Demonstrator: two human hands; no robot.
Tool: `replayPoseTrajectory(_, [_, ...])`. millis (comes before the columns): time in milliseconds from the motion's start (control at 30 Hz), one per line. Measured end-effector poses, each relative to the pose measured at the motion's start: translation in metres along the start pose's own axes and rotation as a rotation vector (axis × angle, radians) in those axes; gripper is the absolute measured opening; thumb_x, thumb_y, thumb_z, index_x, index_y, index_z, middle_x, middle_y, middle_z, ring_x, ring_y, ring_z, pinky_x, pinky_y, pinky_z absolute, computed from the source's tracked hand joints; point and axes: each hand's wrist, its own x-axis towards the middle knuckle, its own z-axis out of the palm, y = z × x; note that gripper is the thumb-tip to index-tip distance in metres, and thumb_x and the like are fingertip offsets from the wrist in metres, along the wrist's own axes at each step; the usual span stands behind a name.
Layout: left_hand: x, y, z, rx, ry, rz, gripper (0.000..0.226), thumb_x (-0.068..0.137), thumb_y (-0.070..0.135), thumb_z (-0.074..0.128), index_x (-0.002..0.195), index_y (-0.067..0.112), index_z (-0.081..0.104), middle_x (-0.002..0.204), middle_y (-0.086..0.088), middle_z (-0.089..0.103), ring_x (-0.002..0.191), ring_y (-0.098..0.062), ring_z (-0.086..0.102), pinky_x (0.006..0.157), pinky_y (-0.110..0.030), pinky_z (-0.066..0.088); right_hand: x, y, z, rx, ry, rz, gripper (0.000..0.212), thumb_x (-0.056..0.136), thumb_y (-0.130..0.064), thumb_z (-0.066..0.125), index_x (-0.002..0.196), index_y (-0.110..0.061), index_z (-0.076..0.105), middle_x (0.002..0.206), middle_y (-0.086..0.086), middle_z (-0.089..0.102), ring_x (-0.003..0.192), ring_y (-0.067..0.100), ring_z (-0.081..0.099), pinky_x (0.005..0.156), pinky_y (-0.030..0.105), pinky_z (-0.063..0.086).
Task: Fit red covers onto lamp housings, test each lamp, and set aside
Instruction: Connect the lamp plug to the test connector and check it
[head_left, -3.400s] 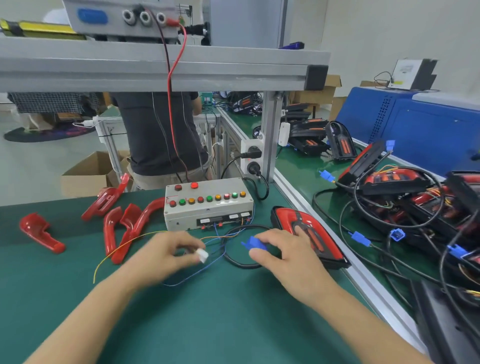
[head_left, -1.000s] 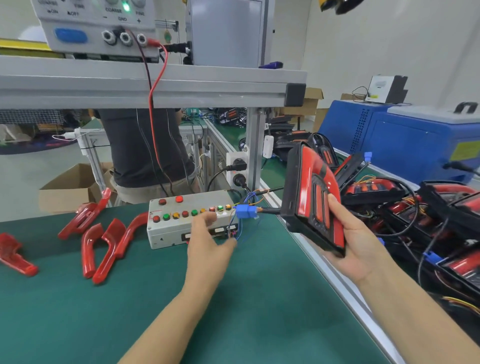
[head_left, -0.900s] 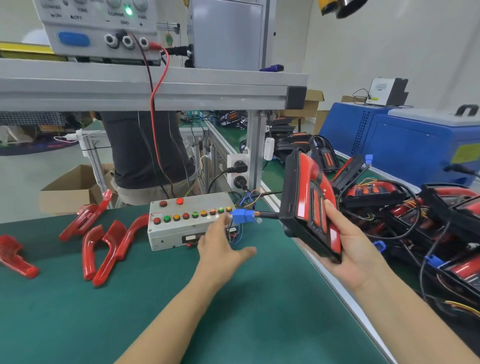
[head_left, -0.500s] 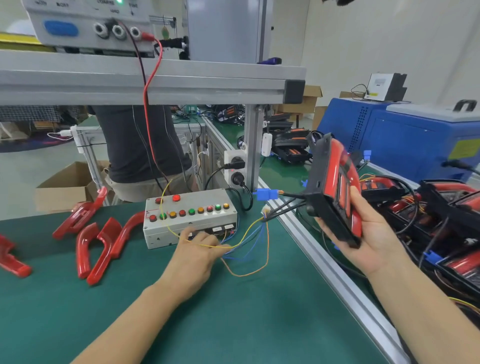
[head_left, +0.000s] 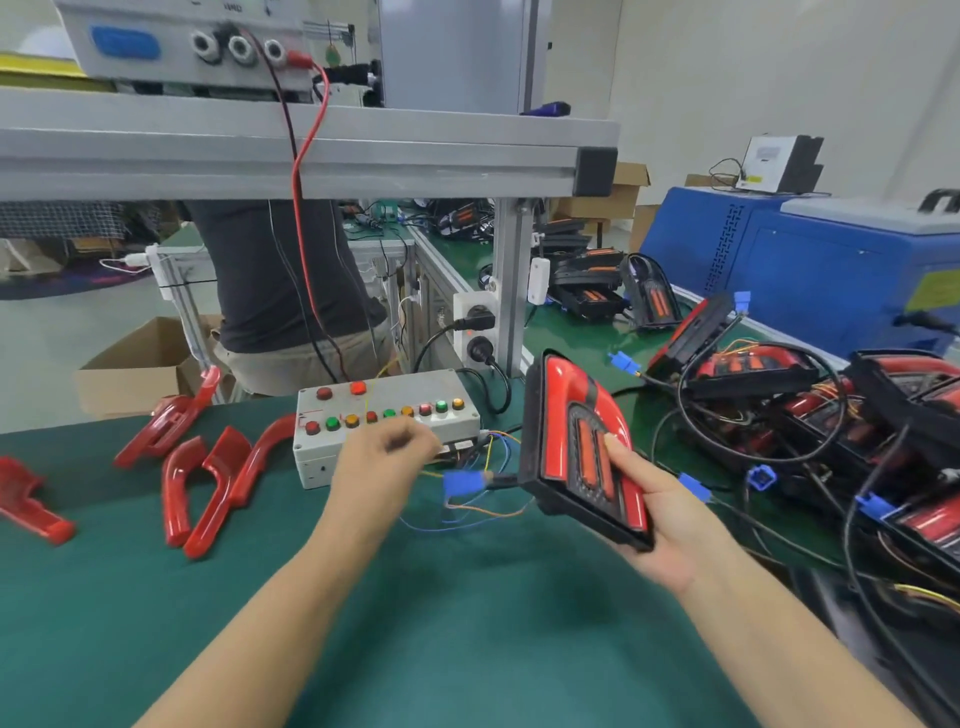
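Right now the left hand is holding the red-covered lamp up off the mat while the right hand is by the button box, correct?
Sides swapped. The head view shows the right hand holding the lamp up, and the left hand by the button box.

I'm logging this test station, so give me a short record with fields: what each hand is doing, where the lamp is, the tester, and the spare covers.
right hand: holds the lamp tilted up off the mat, thumb on its red face
left hand: blurred, fingers curled in front of the test box; any grip cannot be told
lamp lead: blue connector at its left edge, thin wires running toward the box
spare red covers: loose on the green mat, left of the box
other lamps: piled with cables to the right
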Motion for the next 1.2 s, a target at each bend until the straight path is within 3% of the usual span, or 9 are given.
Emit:
replayPoseTrajectory(167, [0.027, 0.013, 0.005, 0.072, 0.156, -0.139, 0.022, 0.087, 0.007, 0.060, 0.068, 0.016, 0.063, 0.061, 0.005, 0.056, 0.048, -0.003, 0.044, 0.042, -0.010, 0.034, 0.000, -0.001, -0.005, 0.024, -0.038, 0.007, 0.032, 0.073, -0.020, 0.066, 0.101, -0.006, 0.072, 0.087, 0.015, 0.076, 0.065, 0.023, 0.074, 0.051, 0.036, 0.059])
replayPoseTrajectory(267, [0.043, 0.014, 0.014, 0.164, -0.090, -0.404, 0.021, 0.091, 0.013, 0.055, 0.072, 0.006, 0.058, 0.062, -0.007, 0.052, 0.048, -0.017, 0.035, 0.045, -0.020, 0.026, -0.008, -0.006, -0.010, 0.046, -0.080, 0.016, 0.024, 0.066, -0.020, 0.075, 0.085, -0.005, 0.079, 0.084, 0.015, 0.076, 0.064, 0.023, 0.074, 0.050, 0.036, 0.058])
replayPoseTrajectory(367, [0.051, 0.018, 0.027, 0.205, -0.310, -0.669, 0.034, 0.097, 0.032, 0.047, 0.076, 0.006, 0.056, 0.054, -0.004, 0.051, 0.040, -0.013, 0.039, 0.044, -0.017, 0.027, -0.018, -0.007, -0.018, 0.069, -0.113, 0.018, 0.063, 0.026, -0.014, 0.101, 0.085, -0.005, 0.080, 0.086, 0.015, 0.076, 0.068, 0.023, 0.074, 0.052, 0.037, 0.059])
replayPoseTrajectory(533, [0.061, 0.008, 0.044, -0.242, -0.483, -0.905, 0.041, 0.102, 0.033, 0.039, 0.081, 0.003, 0.057, 0.089, -0.011, 0.063, 0.058, -0.017, 0.053, 0.053, -0.025, 0.039, -0.026, -0.007, -0.021, 0.076, -0.156, 0.045, 0.078, 0.014, -0.010, 0.101, 0.089, -0.007, 0.080, 0.091, 0.016, 0.076, 0.072, 0.025, 0.075, 0.055, 0.042, 0.060])
replayPoseTrajectory(633, [0.063, 0.003, 0.046, -0.478, -0.386, -0.942, 0.024, 0.097, 0.020, 0.051, 0.084, 0.002, 0.059, 0.070, -0.010, 0.068, 0.042, -0.016, 0.059, 0.039, -0.020, 0.046, -0.024, -0.007, -0.021, 0.089, -0.175, 0.058, 0.079, 0.014, -0.006, 0.101, 0.091, -0.004, 0.079, 0.091, 0.018, 0.075, 0.070, 0.028, 0.074, 0.053, 0.044, 0.060])
replayPoseTrajectory(867, [0.055, 0.003, 0.045, -0.200, -0.239, -0.314, 0.034, 0.082, -0.011, 0.061, 0.108, 0.009, 0.071, 0.072, 0.005, 0.071, 0.068, -0.002, 0.061, 0.066, -0.012, 0.046, -0.009, -0.002, -0.019, 0.079, -0.151, 0.029, 0.057, 0.035, -0.012, 0.098, 0.087, -0.004, 0.079, 0.087, 0.018, 0.075, 0.067, 0.027, 0.074, 0.052, 0.042, 0.060])
replayPoseTrajectory(1000, [0.043, 0.000, 0.037, 0.217, -0.533, 0.055, 0.045, 0.080, -0.012, 0.059, 0.097, 0.026, 0.076, 0.075, 0.013, 0.072, 0.069, -0.001, 0.060, 0.070, -0.016, 0.048, -0.002, -0.007, -0.015, 0.093, -0.109, -0.022, 0.022, 0.073, -0.020, 0.065, 0.080, -0.005, 0.080, 0.085, 0.015, 0.076, 0.066, 0.023, 0.074, 0.056, 0.040, 0.061])
replayPoseTrajectory(1100, [0.040, 0.000, 0.045, 0.558, -0.705, 0.157, 0.036, 0.083, -0.002, 0.061, 0.106, 0.022, 0.075, 0.093, -0.004, 0.074, 0.068, -0.010, 0.057, 0.065, -0.023, 0.045, -0.004, -0.012, -0.006, 0.107, -0.160, -0.040, 0.028, 0.058, -0.017, 0.086, 0.082, -0.003, 0.079, 0.086, 0.017, 0.075, 0.068, 0.024, 0.074, 0.054, 0.038, 0.060])
replayPoseTrajectory(1200, [0.040, 0.003, 0.051, 0.885, -0.551, 0.305, 0.025, 0.085, 0.020, 0.068, 0.108, 0.026, 0.073, 0.099, -0.001, 0.061, 0.088, -0.017, 0.058, 0.075, -0.026, 0.040, -0.007, -0.015, -0.003, 0.081, -0.218, -0.025, 0.069, 0.022, -0.013, 0.101, 0.087, -0.002, 0.079, 0.088, 0.017, 0.075, 0.071, 0.025, 0.075, 0.055, 0.039, 0.060])
